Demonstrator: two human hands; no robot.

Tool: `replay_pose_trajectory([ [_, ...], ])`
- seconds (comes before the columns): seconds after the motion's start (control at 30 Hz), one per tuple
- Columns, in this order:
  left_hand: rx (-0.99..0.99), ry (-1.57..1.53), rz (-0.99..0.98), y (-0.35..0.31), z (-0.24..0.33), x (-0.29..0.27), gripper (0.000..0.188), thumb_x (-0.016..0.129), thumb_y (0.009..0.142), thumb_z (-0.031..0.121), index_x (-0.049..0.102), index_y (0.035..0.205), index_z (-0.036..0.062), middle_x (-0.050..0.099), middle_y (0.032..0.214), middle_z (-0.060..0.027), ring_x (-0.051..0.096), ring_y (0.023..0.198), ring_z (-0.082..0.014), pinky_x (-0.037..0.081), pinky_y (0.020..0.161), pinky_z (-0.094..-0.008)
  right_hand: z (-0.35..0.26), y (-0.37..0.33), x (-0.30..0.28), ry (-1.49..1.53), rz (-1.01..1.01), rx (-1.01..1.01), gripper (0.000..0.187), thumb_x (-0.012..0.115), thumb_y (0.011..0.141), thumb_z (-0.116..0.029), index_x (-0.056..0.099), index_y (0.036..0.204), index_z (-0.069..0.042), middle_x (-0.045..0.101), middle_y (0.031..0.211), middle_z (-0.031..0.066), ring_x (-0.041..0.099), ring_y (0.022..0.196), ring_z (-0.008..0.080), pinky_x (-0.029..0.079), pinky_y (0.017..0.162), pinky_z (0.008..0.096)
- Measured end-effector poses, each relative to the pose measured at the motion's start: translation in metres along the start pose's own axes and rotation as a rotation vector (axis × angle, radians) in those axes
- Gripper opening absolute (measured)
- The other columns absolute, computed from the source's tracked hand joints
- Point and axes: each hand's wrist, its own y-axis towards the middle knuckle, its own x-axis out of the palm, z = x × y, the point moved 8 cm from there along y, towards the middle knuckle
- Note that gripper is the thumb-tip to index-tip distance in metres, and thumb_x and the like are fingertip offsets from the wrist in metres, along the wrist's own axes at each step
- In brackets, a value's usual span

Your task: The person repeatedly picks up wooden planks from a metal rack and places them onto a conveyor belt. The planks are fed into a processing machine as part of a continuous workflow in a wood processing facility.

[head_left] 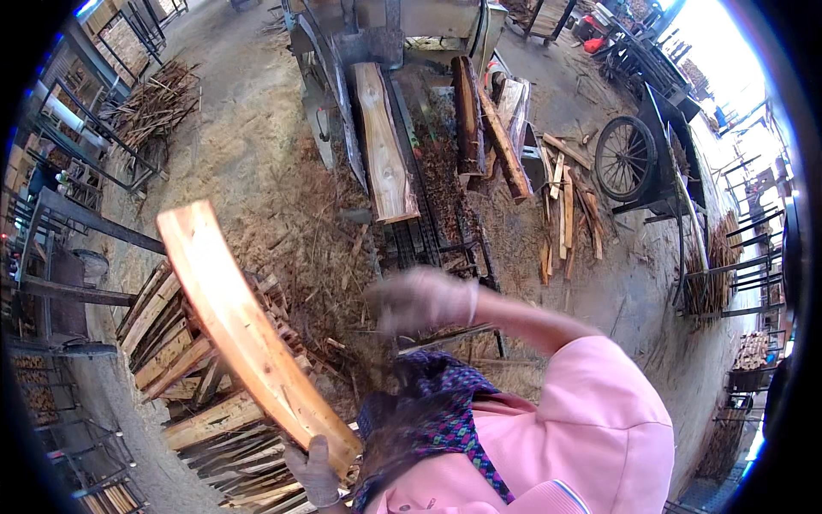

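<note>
Low on the left, a long board point(248, 321) is slanting over a pile point(214, 420) of cut wood. Its near end is sitting close to the person's body, and its far end is pointing up and away to the left. It is not showing whether the board is resting on the pile or hanging just over it.

The left hand point(315, 475) is touching the board's edge by the near end. Its thumb and fingers are looking a bit spread, but I cannot tell how tightly they are gripping. The right hand point(422, 301) is reaching out in front, well apart from the board. It is looking blurry, so I cannot tell how open its fingers are; nothing is showing in it.

It seems the person is putting the board on the pile. The next move is likely calling for a steady left hand at the near end, so nothing is slipping.

The board is looking pale and smooth, with orange-brown sides. Light is shining almost white along its top. It is looking bent, but the round lens may be doing that.

Farther out, a thick slab point(385, 146) is lying by a machine point(372, 50). To its right, a log point(467, 111) is lying, sticks point(561, 206) are covering some floor point(231, 103), and a cart point(664, 128) is standing.
</note>
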Motion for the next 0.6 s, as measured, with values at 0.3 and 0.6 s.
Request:
replay_pose_trajectory([
  [0.3, 0.009, 0.040, -0.587, 0.042, 0.096, 0.134, 0.050, 0.073, 0.093, 0.017, 0.061, 0.135, -0.0077, 0.073, 0.111, -0.0084, 0.067, 0.096, -0.0140, 0.055, 0.089, -0.0310, -0.031, -0.023, 0.043, 1.106, 0.403, 0.178, 0.041, 0.081, 0.091, -0.017, 0.069, 0.125, 0.003, 0.076, 0.114, 0.0102, 0.071, 0.099, 0.0162, 0.060, 0.088, 0.0329],
  [0.6, -0.030, -0.188, -0.277, 0.046, -0.025, 0.087, 0.045, 0.062, 0.103, 0.012, 0.054, 0.144, -0.0052, 0.068, 0.123, -0.0118, 0.067, 0.110, -0.0194, 0.056, 0.097, -0.0334, 0.085, -0.034, -0.145, 0.388, 0.924, 0.395, 0.042, 0.071, 0.089, -0.013, 0.068, 0.126, 0.006, 0.070, 0.086, 0.0034, 0.058, 0.072, 0.0109, 0.050, 0.066, 0.0314],
])
